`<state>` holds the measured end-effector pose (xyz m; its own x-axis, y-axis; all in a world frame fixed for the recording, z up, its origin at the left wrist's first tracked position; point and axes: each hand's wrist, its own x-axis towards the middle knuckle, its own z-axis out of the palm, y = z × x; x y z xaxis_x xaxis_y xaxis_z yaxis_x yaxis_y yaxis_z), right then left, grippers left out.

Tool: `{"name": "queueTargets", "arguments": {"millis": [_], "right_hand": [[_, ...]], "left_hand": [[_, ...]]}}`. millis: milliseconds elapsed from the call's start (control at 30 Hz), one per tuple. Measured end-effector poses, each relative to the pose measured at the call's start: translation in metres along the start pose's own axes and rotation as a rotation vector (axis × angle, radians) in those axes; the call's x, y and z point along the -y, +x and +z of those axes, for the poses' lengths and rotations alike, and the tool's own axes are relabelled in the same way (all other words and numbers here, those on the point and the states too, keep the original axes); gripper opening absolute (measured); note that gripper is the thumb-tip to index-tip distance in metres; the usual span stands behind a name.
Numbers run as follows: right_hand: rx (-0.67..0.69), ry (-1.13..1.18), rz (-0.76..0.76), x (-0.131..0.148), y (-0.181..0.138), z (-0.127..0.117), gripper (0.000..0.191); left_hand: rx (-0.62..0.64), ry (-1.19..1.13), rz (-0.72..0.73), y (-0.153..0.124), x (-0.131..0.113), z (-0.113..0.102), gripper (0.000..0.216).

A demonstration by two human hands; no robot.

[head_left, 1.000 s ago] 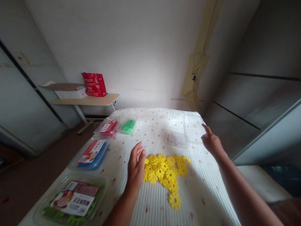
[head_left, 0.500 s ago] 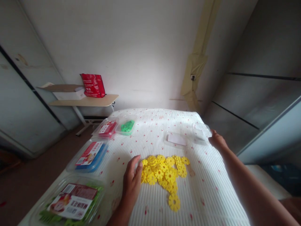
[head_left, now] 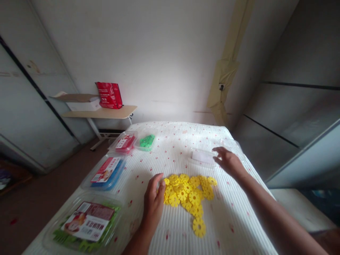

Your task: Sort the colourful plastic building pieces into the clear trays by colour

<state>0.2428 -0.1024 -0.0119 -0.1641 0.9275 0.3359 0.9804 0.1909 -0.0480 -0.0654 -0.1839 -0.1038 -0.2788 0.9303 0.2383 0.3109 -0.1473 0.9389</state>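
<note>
White wall [head_left: 159, 53], side table [head_left: 106, 112], brown floor [head_left: 39, 198], red bag [head_left: 108, 95].

Glossy plastic yellow discs [head_left: 190, 194], ribbed cloth bedcover [head_left: 239, 219]

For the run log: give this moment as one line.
left hand: open, touching yellow discs | right hand: open, at clear lid | left side: closed boxes | surface: bed

Yellow discs [head_left: 189, 195]; white cloth [head_left: 239, 219], red specks; green pieces [head_left: 147, 140]; red bag [head_left: 109, 95].
</note>
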Motion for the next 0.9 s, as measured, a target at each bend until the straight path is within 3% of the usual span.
{"name": "queueTargets", "arguments": {"millis": [67,167,300,400,700,900], "right_hand": [[0.096,-0.052,-0.136,0.025,0.001,0.016,0.032],[0.169,-0.198,-0.141,0.047,0.006,0.039,0.032],[0.212,-0.259,-0.13,0.055,0.013,0.056,0.02],[0.201,-0.263,-0.176,0.056,0.014,0.062,0.022],[0.141,-0.271,-0.283,0.053,0.01,0.066,0.027],[-0.04,-0.216,-0.223,0.054,0.024,0.042,0.03]], "left_hand": [[-0.005,0.015,0.035,-0.001,-0.001,0.0,0.034],[-0.027,0.044,0.064,0.0,-0.002,-0.002,0.033],[-0.052,0.03,0.07,0.001,-0.002,-0.002,0.03],[-0.032,0.024,0.096,0.001,-0.002,0.001,0.029],[-0.074,0.003,0.133,-0.001,-0.006,-0.002,0.026],[-0.115,-0.005,0.125,0.001,-0.003,-0.01,0.028]]}}
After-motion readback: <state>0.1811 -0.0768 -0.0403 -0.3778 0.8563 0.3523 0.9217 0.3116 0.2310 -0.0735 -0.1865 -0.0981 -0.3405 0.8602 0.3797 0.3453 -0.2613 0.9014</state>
